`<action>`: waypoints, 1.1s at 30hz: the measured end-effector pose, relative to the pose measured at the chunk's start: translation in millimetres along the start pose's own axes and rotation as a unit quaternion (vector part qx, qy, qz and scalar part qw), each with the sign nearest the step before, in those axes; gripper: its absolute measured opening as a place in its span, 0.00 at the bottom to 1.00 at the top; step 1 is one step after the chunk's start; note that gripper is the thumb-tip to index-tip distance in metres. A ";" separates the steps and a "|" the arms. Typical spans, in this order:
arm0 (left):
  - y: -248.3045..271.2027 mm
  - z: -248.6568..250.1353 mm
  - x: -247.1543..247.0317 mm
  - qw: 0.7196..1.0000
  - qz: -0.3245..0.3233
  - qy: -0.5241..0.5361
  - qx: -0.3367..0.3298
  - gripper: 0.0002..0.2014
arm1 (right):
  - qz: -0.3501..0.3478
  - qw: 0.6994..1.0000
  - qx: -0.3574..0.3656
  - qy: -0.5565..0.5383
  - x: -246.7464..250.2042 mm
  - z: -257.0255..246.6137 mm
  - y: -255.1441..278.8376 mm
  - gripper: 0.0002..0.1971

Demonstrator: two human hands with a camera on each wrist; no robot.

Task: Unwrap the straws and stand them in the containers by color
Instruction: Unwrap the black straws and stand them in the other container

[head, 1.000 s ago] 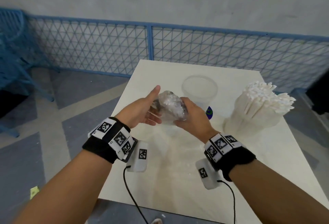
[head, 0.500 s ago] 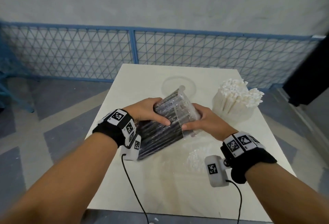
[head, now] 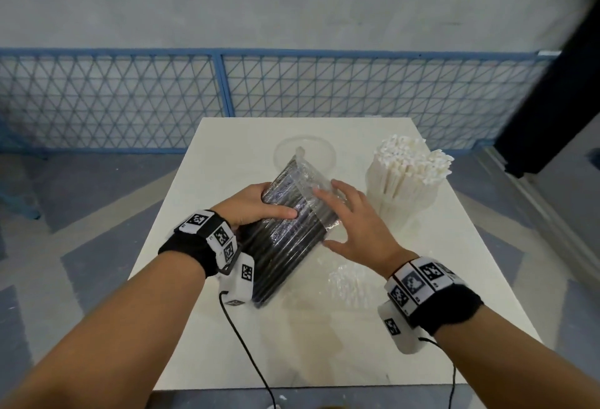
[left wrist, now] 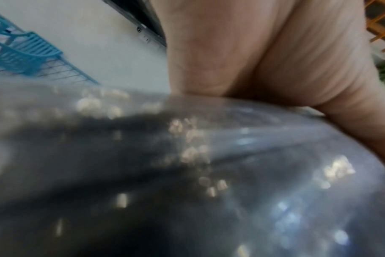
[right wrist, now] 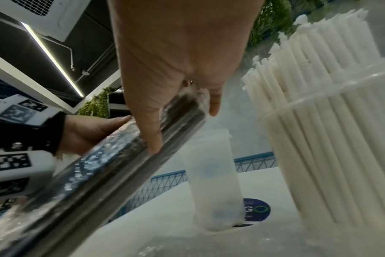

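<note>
The left hand point(head: 256, 205) is curled round the upper part of the wrapped bundle of black straws point(head: 285, 236), thumb laid across its top face; the right hand point(head: 354, 223) lies against the bundle's right side with fingers spread and nearly straight, touching the film rather than clasping it. The bundle is held tilted above the surface point(head: 324, 343), its far end raised toward the empty container point(head: 305, 155) and its near end low beside the left wrist.

The step in hand looks to be getting the film off. To do it well, the left hand should keep the straws squeezed as one bunch while the right hand finds the loose film at the far end and peels it back along their length; a slack grip would let smooth straws slide out and scatter.

The wrap is thin, clear and glossy, creased where the fingers press, and throws bright glints; the straws inside are slender dark tubes packed in parallel. The empty container is a tall, frosted, translucent cup with a round rim; to its right a like container point(head: 401, 204) is crammed with white straws point(head: 412, 162), upright and fanning at the top. A crumpled clear wrapper point(head: 349, 282) lies on the pale, smooth surface, just below the right hand.
</note>
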State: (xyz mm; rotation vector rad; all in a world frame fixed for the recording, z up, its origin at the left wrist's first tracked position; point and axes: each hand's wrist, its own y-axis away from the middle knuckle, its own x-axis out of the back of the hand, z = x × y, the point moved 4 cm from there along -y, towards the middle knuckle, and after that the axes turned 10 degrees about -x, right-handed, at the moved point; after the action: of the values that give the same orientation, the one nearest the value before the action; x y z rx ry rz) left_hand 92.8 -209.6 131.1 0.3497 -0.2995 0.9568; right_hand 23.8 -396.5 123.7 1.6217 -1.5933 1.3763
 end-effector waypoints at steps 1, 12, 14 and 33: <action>1.2 -3.8 -0.3 1.000 -0.005 0.010 0.011 0.23 | -0.003 1.000 0.023 -0.002 -0.2 3.5 0.0 0.43; 8.3 -24.0 -2.0 0.998 -0.010 0.060 0.030 0.44 | 0.108 0.987 0.116 -0.041 11.7 5.0 1.1 0.17; 8.9 -23.5 -3.3 0.998 -0.019 0.054 0.029 0.45 | 0.124 0.986 0.061 -0.096 15.1 1.2 2.9 0.17; 20.4 -15.3 7.3 0.996 -0.052 -0.076 0.012 0.45 | 0.123 0.952 0.045 -0.278 61.6 -33.3 6.4 0.09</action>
State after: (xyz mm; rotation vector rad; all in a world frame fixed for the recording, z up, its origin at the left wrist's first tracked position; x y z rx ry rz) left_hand 81.2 -187.0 123.4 0.4570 -0.4042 0.8336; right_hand -4.0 -396.5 188.3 2.0480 -2.1371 1.1783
